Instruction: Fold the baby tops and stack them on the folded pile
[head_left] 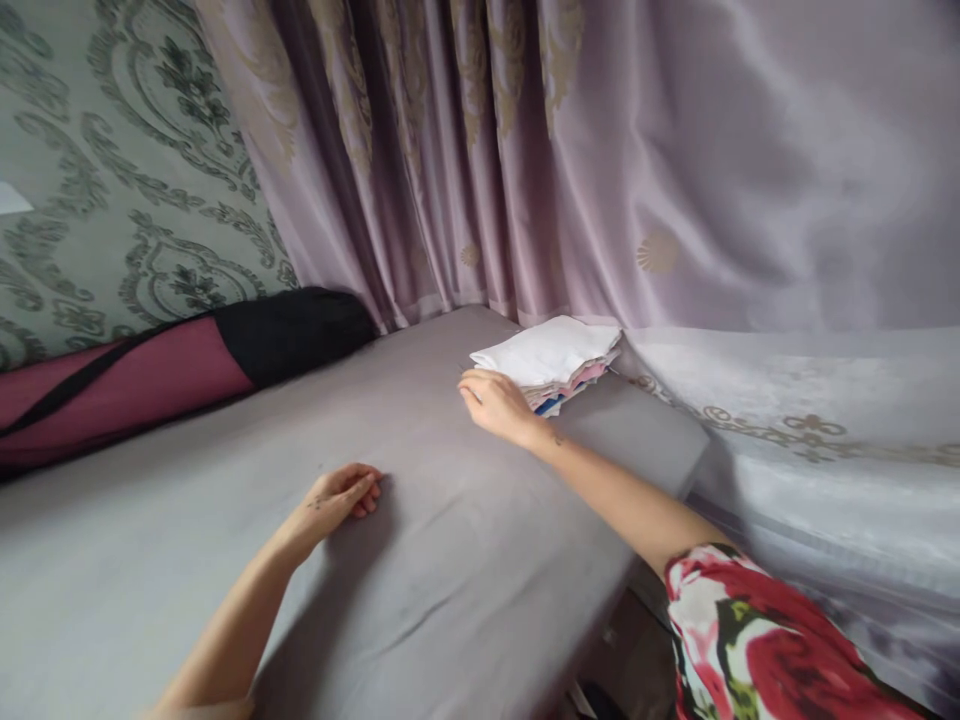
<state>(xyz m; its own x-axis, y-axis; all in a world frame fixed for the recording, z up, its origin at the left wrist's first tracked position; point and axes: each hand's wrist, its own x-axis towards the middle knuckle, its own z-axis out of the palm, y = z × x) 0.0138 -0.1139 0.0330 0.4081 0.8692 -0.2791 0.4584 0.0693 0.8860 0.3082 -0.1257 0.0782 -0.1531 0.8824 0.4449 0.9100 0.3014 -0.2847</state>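
A stack of folded cloths (551, 350) lies near the far right corner of the bed, a white one on top and pink, blue and pale edges showing below. At the stack's near left side is my right hand (496, 402), its fingers loosely bent and slightly apart. I see no cloth gripped in it; whether it touches the stack is hard to tell. Lower and to the left, my left hand (346, 494) hovers or rests just over the grey sheet (247, 490). Its fingers are curled in against the thumb, with nothing visible in them.
A long maroon and black bag (180, 360) lies along the patterned wall at the left. Mauve curtains (487, 170) hang behind the bed and down its right side, with a white embroidered band (810, 400). The bed's right edge drops to a dark floor area.
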